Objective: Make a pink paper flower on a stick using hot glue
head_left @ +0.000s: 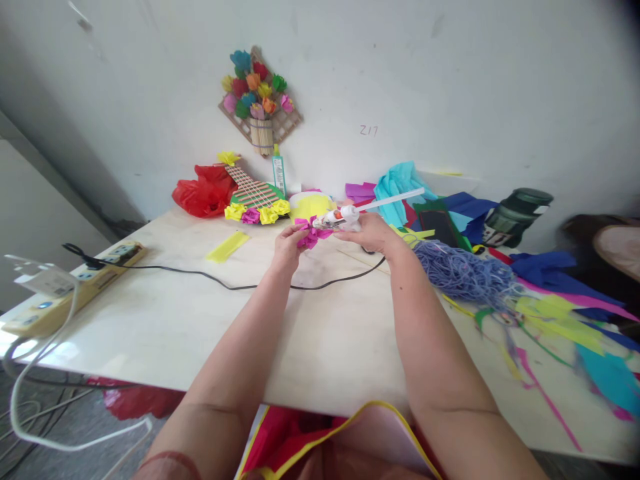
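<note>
Magenta paper flower (pixel 314 235): raised above the tabletop (pixel 175 327), in front of me. Looks light, soft, easily crushed; best pinched at one edge.
Left fingers (pixel 296 234): pinching its left side.
Right fingers (pixel 349 235): wrapped round the glue gun (pixel 345 215), nose at the flower; touching or just beside, can't tell.
Glue gun: probably stiff, heavier, hot-nosed; grip behind.
Glue stick (pixel 393 199): juts rightward, rigid-looking.
</note>
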